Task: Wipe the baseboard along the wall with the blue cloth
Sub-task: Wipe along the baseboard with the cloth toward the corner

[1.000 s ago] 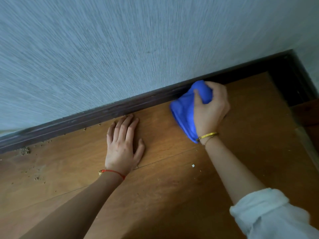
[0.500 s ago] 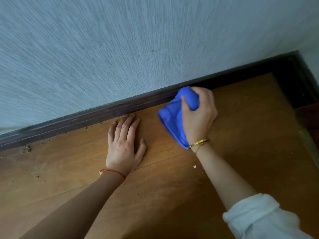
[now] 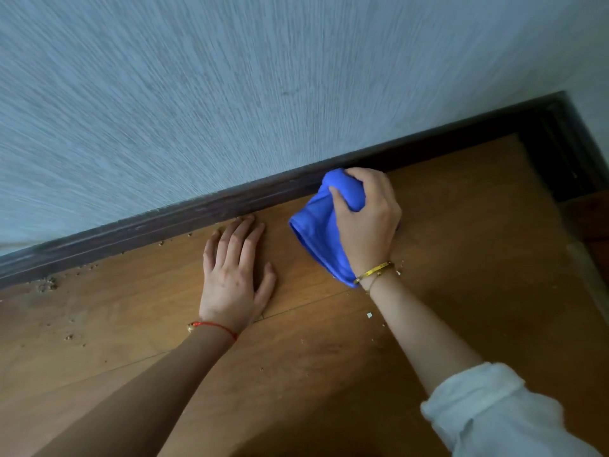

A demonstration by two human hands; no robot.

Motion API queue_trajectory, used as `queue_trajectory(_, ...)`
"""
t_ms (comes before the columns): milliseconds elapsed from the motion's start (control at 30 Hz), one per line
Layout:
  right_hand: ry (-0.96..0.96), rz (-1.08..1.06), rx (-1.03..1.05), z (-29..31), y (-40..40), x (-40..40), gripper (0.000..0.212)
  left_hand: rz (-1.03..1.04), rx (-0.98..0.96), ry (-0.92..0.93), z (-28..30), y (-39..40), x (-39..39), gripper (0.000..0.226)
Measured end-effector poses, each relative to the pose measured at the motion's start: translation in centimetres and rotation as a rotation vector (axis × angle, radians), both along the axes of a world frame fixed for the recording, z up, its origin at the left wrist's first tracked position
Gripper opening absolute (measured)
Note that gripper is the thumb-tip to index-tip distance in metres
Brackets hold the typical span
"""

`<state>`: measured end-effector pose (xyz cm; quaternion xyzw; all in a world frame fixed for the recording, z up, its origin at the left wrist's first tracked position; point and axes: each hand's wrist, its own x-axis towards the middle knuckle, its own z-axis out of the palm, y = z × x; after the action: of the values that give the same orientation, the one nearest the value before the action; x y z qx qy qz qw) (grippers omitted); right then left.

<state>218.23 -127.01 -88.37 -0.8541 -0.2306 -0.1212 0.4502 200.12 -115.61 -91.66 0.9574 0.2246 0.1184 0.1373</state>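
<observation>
A pale textured wall [image 3: 230, 94] met a brown wooden floor [image 3: 461, 258], with the dark baseboard [image 3: 164, 222] running between them from near left to far right. The blue cloth [image 3: 316, 232] lay bunched against the baseboard right of centre, its loose tail draped on the floor. It looked soft, light and floppy, best gripped in a wad at the top. The right hand [image 3: 365, 222] clutched it there. The left hand [image 3: 234, 272] lay flat, fingers spread, on the floor beside crumbs [image 3: 49, 285].
</observation>
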Motion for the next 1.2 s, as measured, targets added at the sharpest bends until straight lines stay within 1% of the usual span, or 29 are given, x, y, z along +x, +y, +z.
queue_trajectory(67, 0.001, -0.068, 0.009, 0.1, -1.1, 1.5, 0.022, 0.000, -0.009, 0.009, 0.1, 0.0, 0.0, 0.058)
queue_trajectory(133, 0.017, -0.249, 0.060, 0.5, -2.3, 3.8, 0.023, 0.006, -0.013, 0.017, 0.1, 0.0, 0.0, 0.058)
queue_trajectory(200, 0.031, -0.350, 0.102, 0.9, -2.7, 4.9, 0.023, 0.008, -0.017, 0.021, 0.1, -0.1, 0.0, 0.058)
queue_trajectory(233, 0.021, -0.338, 0.099, 0.9, -2.5, 4.6, 0.023, 0.006, -0.020, 0.022, 0.1, 0.0, 0.0, 0.058)
queue_trajectory(300, -0.013, -0.235, 0.067, 0.4, -1.5, 3.0, 0.022, 0.004, -0.023, 0.022, 0.1, 0.0, 0.0, 0.058)
queue_trajectory(367, -0.009, -0.122, 0.044, -0.2, -0.5, 1.2, 0.021, 0.005, -0.015, 0.015, 0.0, 0.0, 0.0, 0.058)
queue_trajectory(433, -0.002, -0.069, 0.041, -0.2, -0.4, 0.9, 0.019, -0.002, -0.014, 0.012, 0.0, 0.0, 0.0, 0.058)
queue_trajectory(500, 0.003, -0.106, 0.057, 0.0, -1.0, 1.9, 0.019, -0.005, -0.018, 0.017, 0.1, 0.1, 0.0, 0.058)
queue_trajectory(600, 0.030, -0.293, 0.119, 0.4, -2.1, 3.9, 0.021, 0.000, -0.013, 0.023, 0.0, 0.0, -0.1, 0.058)
queue_trajectory(667, 0.034, -0.322, 0.134, 0.5, -1.8, 3.8, 0.021, 0.003, -0.014, 0.020, 0.0, 0.0, 0.0, 0.058)
queue_trajectory(700, 0.018, -0.286, 0.125, 0.4, -1.2, 3.0, 0.020, 0.005, -0.015, 0.018, 0.0, 0.0, 0.0, 0.058)
queue_trajectory(800, -0.033, -0.058, 0.071, -0.1, 0.7, -0.3, 0.018, 0.001, 0.004, 0.000, -0.2, 0.1, 0.0, 0.058)
queue_trajectory(867, -0.053, 0.032, 0.046, -0.3, 0.8, -0.8, 0.018, -0.006, 0.010, -0.008, -0.2, 0.1, 0.0, 0.058)
queue_trajectory(933, -0.042, -0.007, 0.048, -0.3, -0.4, 0.5, 0.017, -0.009, 0.003, -0.002, -0.1, 0.1, -0.1, 0.058)
queue_trajectory(1000, -0.021, -0.153, 0.080, -0.1, -2.1, 2.9, 0.016, -0.004, -0.007, 0.008, 0.0, 0.0, -0.1, 0.058)
queue_trajectory(1067, -0.011, -0.250, 0.103, 0.1, -3.4, 5.0, 0.017, -0.001, -0.003, 0.017, 0.0, 0.0, -0.1, 0.058)
queue_trajectory(1133, -0.007, -0.270, 0.109, 0.0, -3.3, 5.0, 0.017, -0.002, -0.006, 0.024, 0.0, 0.0, 0.0, 0.058)
queue_trajectory(1200, -0.028, -0.222, 0.096, -0.3, -2.1, 3.6, 0.017, 0.000, -0.011, 0.032, 0.0, -0.2, 0.1, 0.058)
